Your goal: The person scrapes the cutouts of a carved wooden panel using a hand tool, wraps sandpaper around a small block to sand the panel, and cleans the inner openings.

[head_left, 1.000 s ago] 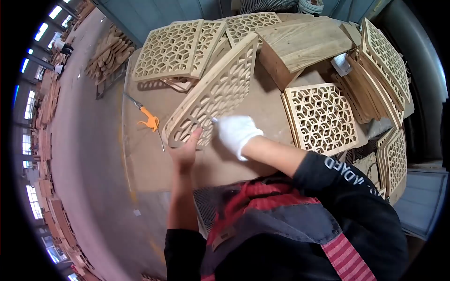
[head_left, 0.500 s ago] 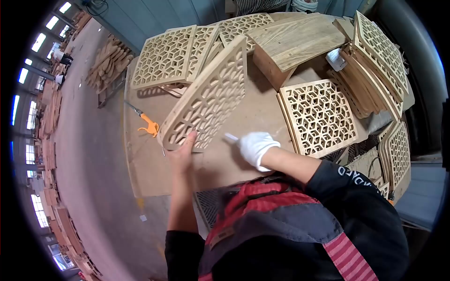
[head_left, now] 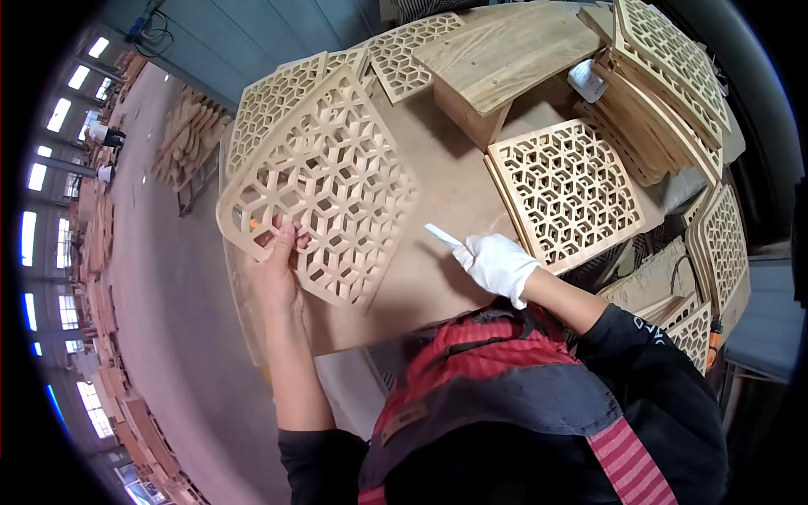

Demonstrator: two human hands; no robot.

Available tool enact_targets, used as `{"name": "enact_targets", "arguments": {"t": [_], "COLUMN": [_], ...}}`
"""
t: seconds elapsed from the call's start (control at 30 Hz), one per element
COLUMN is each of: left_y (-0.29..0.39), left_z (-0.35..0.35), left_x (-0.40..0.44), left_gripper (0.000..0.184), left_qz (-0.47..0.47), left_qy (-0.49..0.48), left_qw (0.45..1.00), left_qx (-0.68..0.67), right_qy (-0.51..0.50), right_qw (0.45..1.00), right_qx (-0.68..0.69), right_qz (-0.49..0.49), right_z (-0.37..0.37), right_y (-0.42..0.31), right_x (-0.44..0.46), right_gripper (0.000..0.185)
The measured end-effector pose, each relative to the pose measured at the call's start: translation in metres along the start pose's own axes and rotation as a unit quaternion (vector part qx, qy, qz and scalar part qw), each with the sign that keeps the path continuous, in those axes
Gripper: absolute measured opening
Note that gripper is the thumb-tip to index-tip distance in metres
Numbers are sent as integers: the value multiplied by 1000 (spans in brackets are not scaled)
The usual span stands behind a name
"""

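A pale wooden lattice panel (head_left: 330, 192), cut with a pattern of diamond-shaped holes, is held up and tilted over the table's left side. My bare left hand (head_left: 282, 273) grips its lower edge, with fingers passing through the openings. My right hand (head_left: 497, 265) wears a white glove and is closed on a thin, flat, whitish strip (head_left: 442, 236); its exact kind is not clear. The strip points toward the panel but stays apart from it. To the right, another lattice panel (head_left: 566, 194) lies on a stack. An orange tool shows only slightly through the held panel's holes.
At the back stands a wooden bench-like block (head_left: 509, 55) on the brown tabletop (head_left: 459, 181). Lattice panels (head_left: 412, 55) lie behind the held one, and more panels (head_left: 673, 63) are piled at the right. Stacked wood pieces (head_left: 192, 139) stand beyond the table's left edge.
The held panel has turned its face toward me and shifted left with my left hand, covering most of the orange tool. My gloved right hand has moved slightly right, still holding the strip.
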State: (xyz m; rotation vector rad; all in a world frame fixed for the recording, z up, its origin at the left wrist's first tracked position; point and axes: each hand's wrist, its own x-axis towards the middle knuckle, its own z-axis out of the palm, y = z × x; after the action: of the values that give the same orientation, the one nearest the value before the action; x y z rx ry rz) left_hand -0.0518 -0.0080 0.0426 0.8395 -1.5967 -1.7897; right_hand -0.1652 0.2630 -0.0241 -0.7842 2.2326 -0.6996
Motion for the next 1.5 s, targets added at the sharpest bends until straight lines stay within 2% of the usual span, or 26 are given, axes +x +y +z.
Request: {"name": "enact_targets", "arguments": {"t": [0.13, 0.17, 0.23, 0.27, 0.37, 0.47, 0.57, 0.63, 0.67, 0.77, 0.83, 0.93, 0.97, 1.03, 1.13, 1.2, 1.23, 1.33, 1.37, 1.5], "left_y": [29, 31, 38, 40, 42, 44, 45, 44, 43, 40, 34, 17, 17, 17, 16, 18, 20, 26, 25, 30], "left_z": [11, 15, 21, 23, 28, 32, 36, 37, 38, 41, 40, 19, 17, 12, 16, 17, 19, 32, 34, 43], "left_x": [-9, -11, -14, -15, -15, -15, -13, -12, -11, -10, -5, 7, 5, 7, 12, 11, 10, -1, -2, -11], "left_gripper": [32, 31, 30, 30, 29, 33, 32, 28, 25, 20, 21, 24, 24, 23, 24, 25, 23, 19, 19, 19], "left_qz": [-10, 5, 10, 13, 48, 61, 75, 95, 111, 143, 165, 227, 215, 168, 135, 123, 118, 132, 141, 128], "left_qy": [-27, -43, -70, -85, -118, -144, -162, -170, -173, -146, -121, -92, -87, -73, -61, -57, -44, -46, -50, -47], "left_qw": [998, 997, 992, 989, 979, 971, 964, 957, 950, 945, 945, 935, 941, 958, 973, 978, 975, 966, 964, 957], "left_qx": [60, 70, 104, 121, 158, 181, 195, 217, 235, 255, 254, 256, 247, 219, 176, 155, 182, 219, 218, 256], "right_qy": [18, 13, -64, -101, -89, -87, -102, -112, -117, -64, 0, 15, -3, -174, -217, -73, -64, -5, -118, -111], "right_qw": [998, 995, 994, 991, 972, 971, 976, 983, 981, 978, 975, 952, 933, 948, 954, 919, 901, 925, 957, 963], "right_qx": [36, 46, 44, 43, 67, -30, 29, 104, 141, 134, 76, 68, 108, 73, -18, -114, -190, -102, -69, 60], "right_qz": [-49, -92, -80, -73, -208, -221, -191, -104, -60, -146, -211, -299, -342, -256, -206, -371, -384, -367, -256, -237], "right_z": [1, -2, -9, -9, -4, -1, 1, -5, -6, 0, 22, 84, 120, 105, 35, 41, 37, 25, 13, 18], "right_y": [-9, -16, -33, -39, -50, -62, -70, -88, -92, -94, -84, -43, -17, -13, -48, -42, -50, -71, -87, -95], "right_x": [-2, -3, 1, 4, 15, 29, 49, 59, 61, 65, 72, 69, 66, 41, 9, 21, 24, 26, 27, 37], "right_gripper": [45, 47, 36, 39, 46, 53, 46, 38, 41, 44, 40, 38, 39, 41, 37, 32, 21, 16, 14, 18]}}
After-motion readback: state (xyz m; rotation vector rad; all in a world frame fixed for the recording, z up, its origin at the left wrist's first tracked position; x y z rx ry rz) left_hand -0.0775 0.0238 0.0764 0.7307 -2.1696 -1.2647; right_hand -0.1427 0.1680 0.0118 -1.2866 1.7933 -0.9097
